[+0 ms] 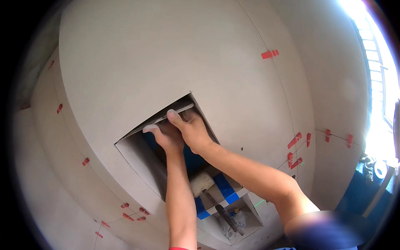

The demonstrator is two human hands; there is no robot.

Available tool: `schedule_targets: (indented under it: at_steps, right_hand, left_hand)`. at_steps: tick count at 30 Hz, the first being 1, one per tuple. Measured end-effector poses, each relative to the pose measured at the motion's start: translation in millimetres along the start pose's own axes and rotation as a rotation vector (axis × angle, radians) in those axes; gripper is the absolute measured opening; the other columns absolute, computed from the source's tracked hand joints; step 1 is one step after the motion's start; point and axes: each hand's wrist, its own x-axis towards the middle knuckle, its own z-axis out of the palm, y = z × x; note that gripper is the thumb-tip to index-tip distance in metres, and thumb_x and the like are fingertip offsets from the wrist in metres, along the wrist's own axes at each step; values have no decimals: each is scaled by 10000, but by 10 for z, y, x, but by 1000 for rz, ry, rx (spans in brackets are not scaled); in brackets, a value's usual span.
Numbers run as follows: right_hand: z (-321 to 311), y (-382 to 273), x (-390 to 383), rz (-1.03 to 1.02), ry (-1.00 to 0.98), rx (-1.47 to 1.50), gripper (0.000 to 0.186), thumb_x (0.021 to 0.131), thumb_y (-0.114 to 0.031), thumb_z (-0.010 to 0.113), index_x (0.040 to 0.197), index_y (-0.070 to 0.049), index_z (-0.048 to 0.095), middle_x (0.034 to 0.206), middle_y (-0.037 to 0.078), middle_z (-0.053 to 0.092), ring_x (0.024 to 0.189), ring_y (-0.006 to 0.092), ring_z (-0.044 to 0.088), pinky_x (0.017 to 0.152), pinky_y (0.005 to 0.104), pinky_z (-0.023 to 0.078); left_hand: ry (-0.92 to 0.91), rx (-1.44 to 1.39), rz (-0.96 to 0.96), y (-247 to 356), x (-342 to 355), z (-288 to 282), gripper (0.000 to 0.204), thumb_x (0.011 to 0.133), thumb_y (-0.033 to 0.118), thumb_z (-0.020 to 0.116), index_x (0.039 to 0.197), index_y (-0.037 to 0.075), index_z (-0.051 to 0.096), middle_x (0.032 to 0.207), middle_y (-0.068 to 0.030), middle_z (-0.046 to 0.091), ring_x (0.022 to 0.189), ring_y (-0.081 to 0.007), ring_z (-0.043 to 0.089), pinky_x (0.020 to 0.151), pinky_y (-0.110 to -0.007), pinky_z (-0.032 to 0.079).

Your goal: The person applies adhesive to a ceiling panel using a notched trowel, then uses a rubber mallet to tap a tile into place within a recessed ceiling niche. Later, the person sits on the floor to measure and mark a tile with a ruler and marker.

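Note:
Both hands reach into a square recess cut in a light tiled wall (233,91). A thin pale tile strip (185,108) lies along the top of the recess, slightly apart from its upper edge at places. At its left part is my left hand (168,136), thumb against the front edge and fingers mostly hidden inside. Close beside it, my right hand (195,130) grips the strip's right part, its thumb up at the front edge. Below the hands, a mallet (202,184) with a whitish head and dark handle rests on the recess's lower ledge, the handle sticking outward.
Blue tape (225,188) wraps the ledge. A lower recess (250,214) holds crumpled clear plastic (236,223). Red tile clips (294,140) sit in the joints on several sides. At the right are a bright window (381,75) and a roll of white tape (380,169).

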Motion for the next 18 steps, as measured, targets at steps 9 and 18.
schedule_targets:
  at_steps: [9,18]
  right_hand:
    - [35,-98,-116,33,79,-20,705,964,-398,602,1424,77,360,1437,186,444,1332,235,394,1100,336,312]
    - [78,-2,-84,39,-15,106,766,977,-432,563,1492,45,257,1524,184,331,1422,251,267,1167,355,187]
  left_hand:
    - [71,1008,-36,423,-512,123,422,972,362,593,1172,-5,646,1247,-134,605,1172,-279,563,998,-381,442]
    - [-529,2415,802,991,324,655,936,692,174,800,1468,6,304,1542,-216,270,1452,-422,199,1149,-579,219]
